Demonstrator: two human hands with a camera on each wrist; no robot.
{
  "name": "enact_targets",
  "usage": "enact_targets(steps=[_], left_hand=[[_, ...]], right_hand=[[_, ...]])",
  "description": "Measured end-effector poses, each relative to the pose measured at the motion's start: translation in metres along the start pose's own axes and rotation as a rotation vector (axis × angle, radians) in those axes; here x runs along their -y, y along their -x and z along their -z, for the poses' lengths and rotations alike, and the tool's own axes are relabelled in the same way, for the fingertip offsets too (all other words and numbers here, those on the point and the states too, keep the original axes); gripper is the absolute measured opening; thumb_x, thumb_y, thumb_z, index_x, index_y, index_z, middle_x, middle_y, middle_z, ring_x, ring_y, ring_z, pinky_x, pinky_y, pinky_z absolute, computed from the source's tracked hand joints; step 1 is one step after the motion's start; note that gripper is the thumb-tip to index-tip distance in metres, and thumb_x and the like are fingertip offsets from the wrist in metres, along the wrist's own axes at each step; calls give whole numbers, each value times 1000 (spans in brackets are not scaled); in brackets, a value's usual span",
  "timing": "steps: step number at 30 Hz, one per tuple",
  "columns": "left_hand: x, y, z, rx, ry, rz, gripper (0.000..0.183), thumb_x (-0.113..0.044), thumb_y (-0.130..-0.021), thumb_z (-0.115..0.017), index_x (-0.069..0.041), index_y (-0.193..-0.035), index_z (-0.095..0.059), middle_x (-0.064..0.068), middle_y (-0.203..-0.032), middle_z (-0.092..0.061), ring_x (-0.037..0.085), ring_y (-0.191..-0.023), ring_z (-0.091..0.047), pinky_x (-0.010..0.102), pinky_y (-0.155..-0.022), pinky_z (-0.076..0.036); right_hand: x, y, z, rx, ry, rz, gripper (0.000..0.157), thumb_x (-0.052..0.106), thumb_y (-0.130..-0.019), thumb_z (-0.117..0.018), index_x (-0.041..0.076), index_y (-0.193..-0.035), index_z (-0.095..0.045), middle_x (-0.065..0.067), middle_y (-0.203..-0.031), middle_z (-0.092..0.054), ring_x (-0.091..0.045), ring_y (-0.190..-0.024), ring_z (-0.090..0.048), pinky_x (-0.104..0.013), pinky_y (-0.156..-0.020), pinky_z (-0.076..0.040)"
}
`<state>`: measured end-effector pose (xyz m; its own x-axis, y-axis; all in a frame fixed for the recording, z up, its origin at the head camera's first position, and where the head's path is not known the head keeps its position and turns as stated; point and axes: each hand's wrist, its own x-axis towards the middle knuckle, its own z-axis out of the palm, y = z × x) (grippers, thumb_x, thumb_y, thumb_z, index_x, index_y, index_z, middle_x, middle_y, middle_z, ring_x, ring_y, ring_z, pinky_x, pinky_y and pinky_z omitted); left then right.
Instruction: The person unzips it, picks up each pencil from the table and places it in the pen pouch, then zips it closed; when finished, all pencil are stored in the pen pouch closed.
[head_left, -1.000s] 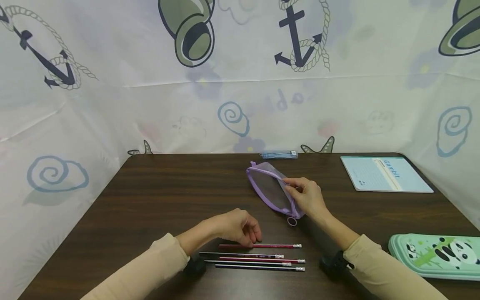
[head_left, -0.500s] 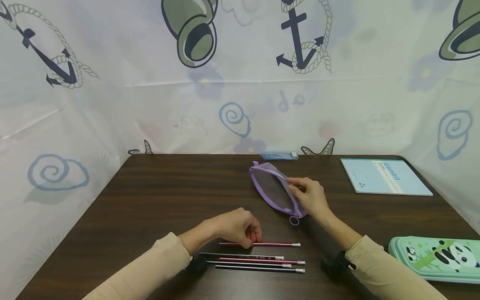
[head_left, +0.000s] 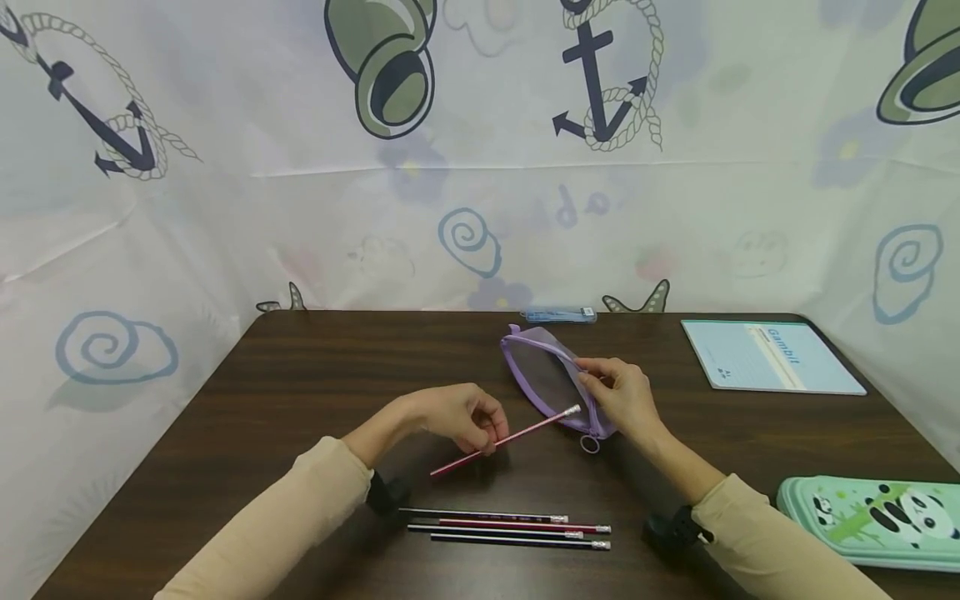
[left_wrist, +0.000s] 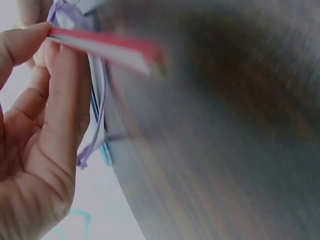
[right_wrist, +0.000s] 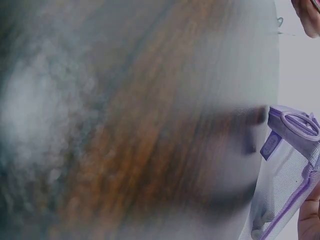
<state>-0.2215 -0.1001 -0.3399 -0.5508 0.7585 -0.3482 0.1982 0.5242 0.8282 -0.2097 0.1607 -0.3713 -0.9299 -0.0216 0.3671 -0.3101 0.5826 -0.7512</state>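
My left hand [head_left: 461,417] pinches a red pencil [head_left: 528,430] between thumb and fingers, above the table. The pencil slants, its eraser end up at the right and overlapping the pouch's mouth in the head view. In the left wrist view the same red pencil [left_wrist: 107,46] juts out from the fingertips. My right hand [head_left: 618,390] pinches the near-right edge of a purple mesh zip pouch [head_left: 521,383], whose mouth gapes toward the left. The right wrist view shows the pouch's zipper end [right_wrist: 300,125] and ring pull, with part of the hand at the frame edge.
Several pencils [head_left: 510,527], dark and red, lie in a row near the table's front. A green panda pencil case [head_left: 873,517] is at the right, a light blue notebook [head_left: 772,354] at the back right. A blue packet [head_left: 558,314] lies at the dark wooden table's [head_left: 337,367] back edge.
My left hand has picked the red pencil up off the table and carried it up and forward toward the pouch, tilting its eraser end upward. The right hand keeps hold of the pouch.
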Motion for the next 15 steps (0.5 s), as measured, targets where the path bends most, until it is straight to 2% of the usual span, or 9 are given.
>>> enact_targets(steps=[3, 5, 10, 15], left_hand=[[3, -3, 7, -39, 144, 90, 14, 0, -84, -59, -1, -98, -63, 3, -83, -65, 12, -76, -62, 27, -69, -57], [6, -8, 9, -81, 251, 121, 16, -3, -87, -59, 1, -101, -62, 5, -85, -66, 12, -77, -64, 26, -69, -57], [13, -28, 4, -226, 576, 122, 26, -6, -95, -51, 10, -116, -54, 4, -88, -67, 11, -81, -64, 20, -70, -56], [8, -50, -6, -358, 834, 122, 34, -2, -96, -50, 10, -128, -47, 13, -106, -65, 16, -95, -64, 28, -91, -52]], right_hand=[[0, 0, -1, -1, -2, -3, 20, -1, -84, -66, -1, -104, -70, -14, -85, -67, -12, -69, -53, -14, -54, -43], [1, 0, -1, -1, -5, -4, 20, -1, -84, -66, -1, -104, -70, -14, -85, -67, -13, -68, -54, -14, -53, -44], [2, 1, -4, 2, -9, 10, 20, -1, -84, -66, -1, -103, -70, -15, -84, -67, -15, -67, -55, -15, -53, -44], [4, 2, -7, 14, -12, -2, 20, 0, -85, -66, 0, -104, -70, -15, -87, -67, -13, -67, -55, -16, -52, -44]])
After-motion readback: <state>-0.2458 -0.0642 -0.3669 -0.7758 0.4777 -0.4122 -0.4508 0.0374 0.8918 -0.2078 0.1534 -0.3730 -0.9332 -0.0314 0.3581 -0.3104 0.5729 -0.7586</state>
